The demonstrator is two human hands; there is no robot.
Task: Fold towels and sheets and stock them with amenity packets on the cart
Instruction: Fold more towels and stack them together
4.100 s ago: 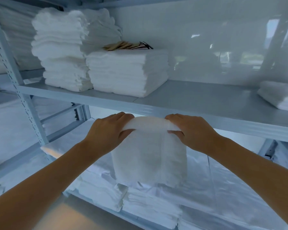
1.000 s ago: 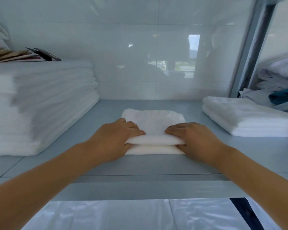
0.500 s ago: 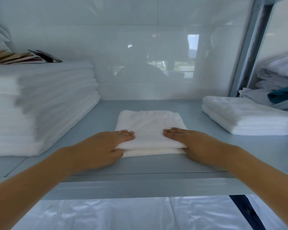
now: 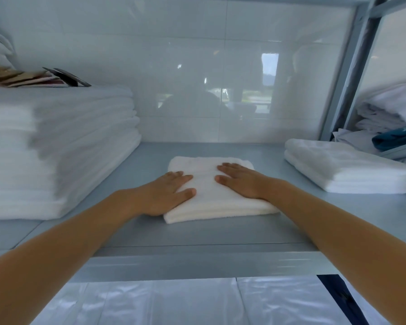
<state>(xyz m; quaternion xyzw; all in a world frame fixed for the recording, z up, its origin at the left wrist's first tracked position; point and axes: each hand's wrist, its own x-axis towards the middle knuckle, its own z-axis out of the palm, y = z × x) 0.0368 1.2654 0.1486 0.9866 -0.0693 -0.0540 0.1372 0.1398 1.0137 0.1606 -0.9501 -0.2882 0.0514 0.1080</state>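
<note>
Left hand (image 4: 168, 194) and right hand (image 4: 240, 181) spread flat, pressing the folded towel (image 4: 217, 200) down mid-shelf (image 4: 220, 233), near the front edge. Best to smooth outward evenly, square the edges, keep clear of the tall stack (image 4: 56, 148) left and the small pile (image 4: 345, 170) right.

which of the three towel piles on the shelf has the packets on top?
The tall stack at the left end, with brown packets on top. The folded towel under both hands and the short pile at right carry none.
</note>
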